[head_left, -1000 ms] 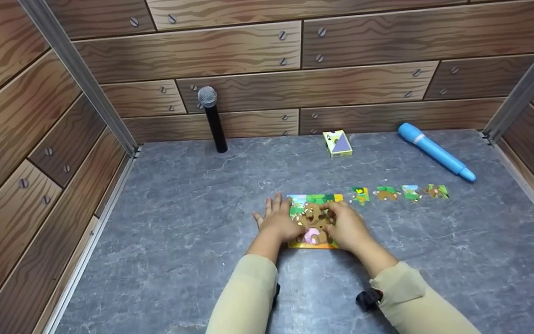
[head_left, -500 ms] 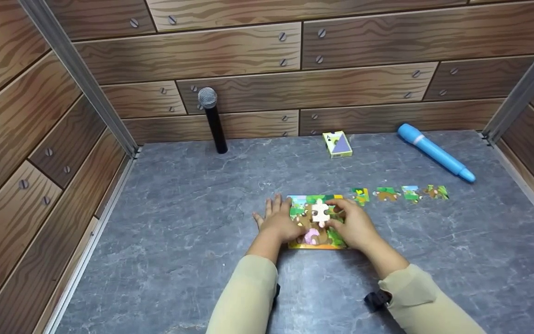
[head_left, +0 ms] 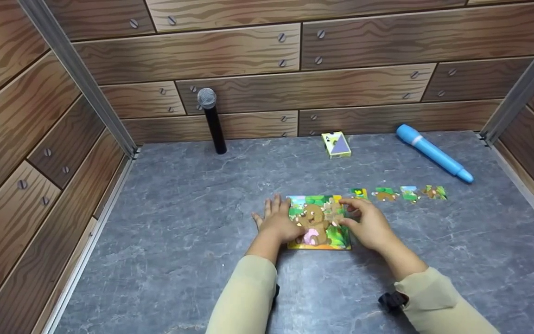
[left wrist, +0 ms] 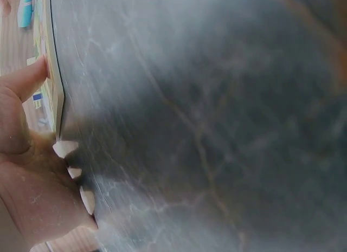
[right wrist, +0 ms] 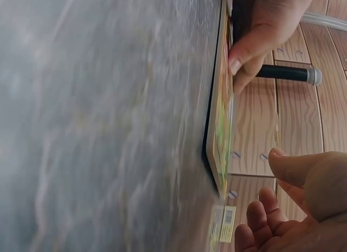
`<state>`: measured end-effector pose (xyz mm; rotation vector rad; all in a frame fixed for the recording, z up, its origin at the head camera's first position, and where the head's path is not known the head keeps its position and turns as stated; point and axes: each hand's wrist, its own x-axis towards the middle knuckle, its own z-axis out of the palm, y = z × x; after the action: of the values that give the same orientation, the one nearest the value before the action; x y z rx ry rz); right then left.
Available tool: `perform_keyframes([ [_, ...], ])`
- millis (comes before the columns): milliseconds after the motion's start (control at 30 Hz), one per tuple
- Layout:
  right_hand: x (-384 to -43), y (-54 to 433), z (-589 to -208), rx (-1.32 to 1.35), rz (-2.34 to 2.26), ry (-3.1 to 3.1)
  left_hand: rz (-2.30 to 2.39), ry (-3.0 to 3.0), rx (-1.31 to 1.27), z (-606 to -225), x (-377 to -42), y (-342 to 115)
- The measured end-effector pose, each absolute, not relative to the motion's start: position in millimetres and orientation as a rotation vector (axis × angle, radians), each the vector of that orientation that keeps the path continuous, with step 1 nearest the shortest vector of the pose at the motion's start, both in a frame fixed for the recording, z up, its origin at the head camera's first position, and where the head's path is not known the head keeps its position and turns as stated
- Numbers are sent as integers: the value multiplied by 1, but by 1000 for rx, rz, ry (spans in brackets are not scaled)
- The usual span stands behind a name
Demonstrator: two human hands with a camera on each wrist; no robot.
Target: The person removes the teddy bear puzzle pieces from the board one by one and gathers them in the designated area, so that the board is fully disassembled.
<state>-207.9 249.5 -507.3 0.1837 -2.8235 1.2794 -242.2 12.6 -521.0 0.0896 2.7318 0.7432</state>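
A jigsaw puzzle board (head_left: 315, 232) with a brown bear picture lies flat on the grey table. My left hand (head_left: 278, 222) rests along its left side, fingers extended, with the thumb on the board's surface; the left wrist view shows that thumb (left wrist: 32, 78) touching the board. My right hand (head_left: 366, 225) is over the board's right edge and pinches a tan-looking puzzle piece (head_left: 333, 210) between thumb and finger, above the upper right of the picture. In the right wrist view this piece (right wrist: 277, 124) appears only as a thin edge at the thumb tip.
Several loose puzzle pieces (head_left: 385, 194) lie in a row right of the board, one partly hidden by my right hand. Behind are a black microphone (head_left: 214, 125), a card box (head_left: 336, 144) and a blue pen-shaped object (head_left: 434, 153). Wood-patterned walls (head_left: 239, 55) enclose the table.
My right hand has lifted a puzzle piece off the bear picture and moved right with it; its white face showed half a second ago. The left hand has stayed in place.
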Motion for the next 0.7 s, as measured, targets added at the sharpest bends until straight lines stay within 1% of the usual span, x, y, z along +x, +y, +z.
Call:
perform_keyframes([
  [700, -198, 296, -507, 126, 1253, -2874, 721, 2716, 83, -519, -242, 13],
])
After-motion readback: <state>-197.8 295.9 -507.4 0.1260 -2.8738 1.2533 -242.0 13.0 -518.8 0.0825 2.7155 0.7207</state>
